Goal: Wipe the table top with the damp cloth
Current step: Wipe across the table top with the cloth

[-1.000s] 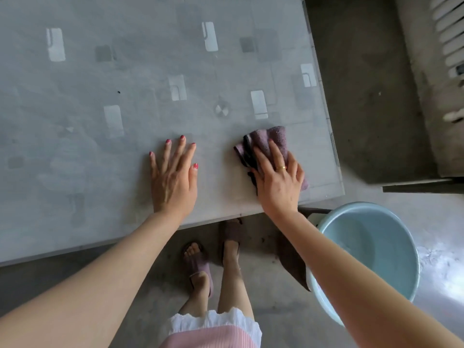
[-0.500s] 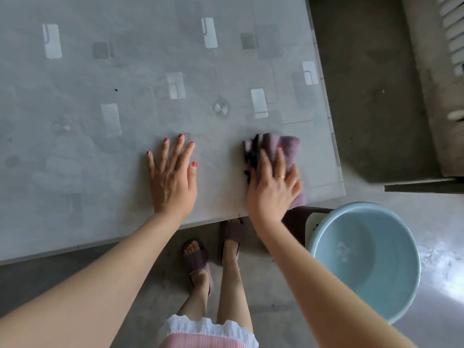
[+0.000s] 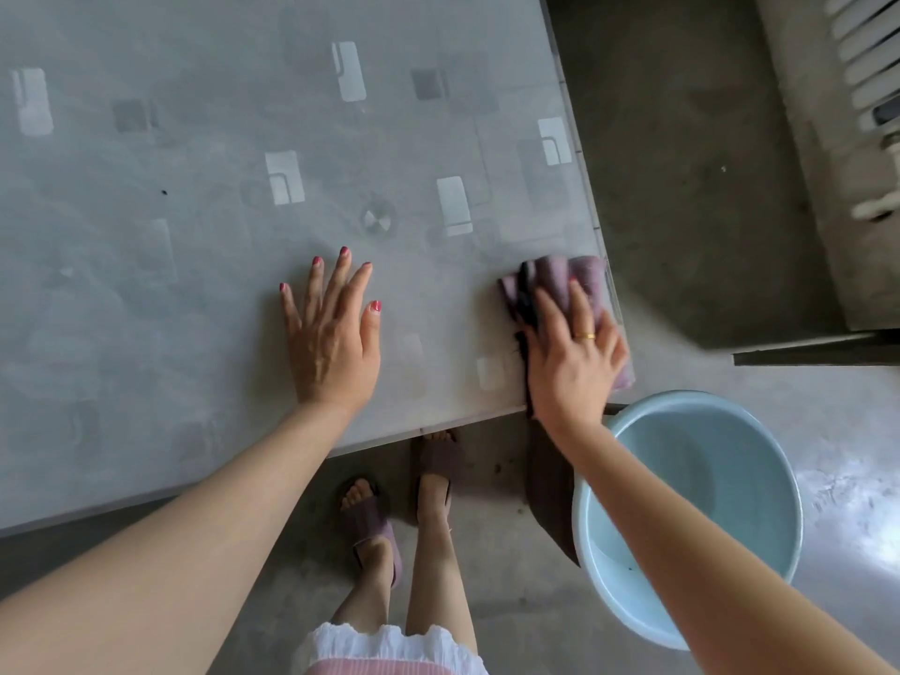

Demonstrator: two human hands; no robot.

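Note:
A folded purple cloth (image 3: 560, 280) lies at the near right corner of the grey patterned table top (image 3: 195, 197), reaching its right edge. My right hand (image 3: 572, 355) presses flat on the cloth, covering its near half; a gold ring shows on one finger. My left hand (image 3: 333, 333) rests palm down on the bare table, fingers spread, well to the left of the cloth and holding nothing.
A light blue basin (image 3: 691, 509) stands on the concrete floor just below the table's near right corner. My feet in purple slippers (image 3: 375, 523) are at the table's front edge. A grey wall with a white radiator (image 3: 867, 56) runs along the right.
My right hand has slid the cloth to the right and nearer, from partway in to the table's right corner. My left hand stays planted in place.

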